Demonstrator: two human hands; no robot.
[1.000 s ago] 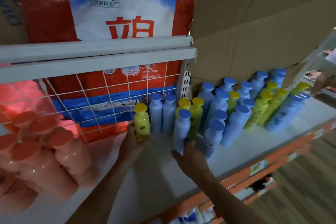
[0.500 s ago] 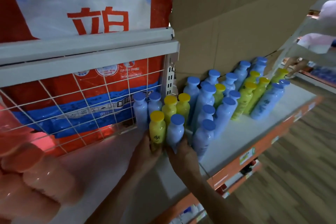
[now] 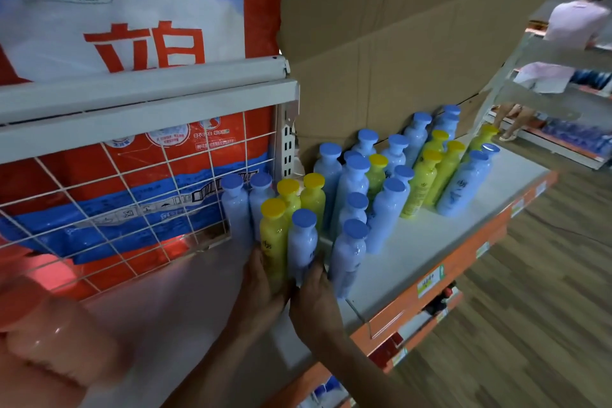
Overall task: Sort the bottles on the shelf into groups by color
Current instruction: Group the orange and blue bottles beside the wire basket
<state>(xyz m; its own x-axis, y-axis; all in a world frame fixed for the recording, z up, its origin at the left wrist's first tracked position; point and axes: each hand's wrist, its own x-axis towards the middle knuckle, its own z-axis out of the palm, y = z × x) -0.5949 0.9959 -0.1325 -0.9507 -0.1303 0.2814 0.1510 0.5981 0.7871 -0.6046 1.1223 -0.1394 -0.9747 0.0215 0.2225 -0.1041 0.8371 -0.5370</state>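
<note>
Clearly, the sorting is barely begun. Near the shelf's (image 3: 417, 242) front edge, the left hand (image 3: 261, 285) grips a yellow bottle (image 3: 274, 242) low down, and the right hand (image 3: 314, 298) grips a blue bottle (image 3: 302, 245) touching it. Each hand's fingers curl round its bottle's base. Behind them two blue and two yellow stand paired, but toward the right edge the mixed cluster (image 3: 384, 209) stands interleaved, all left to separate.

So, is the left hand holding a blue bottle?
No, the left hand grips the front yellow bottle at its base; the right hand holds the blue bottle beside it.
</note>
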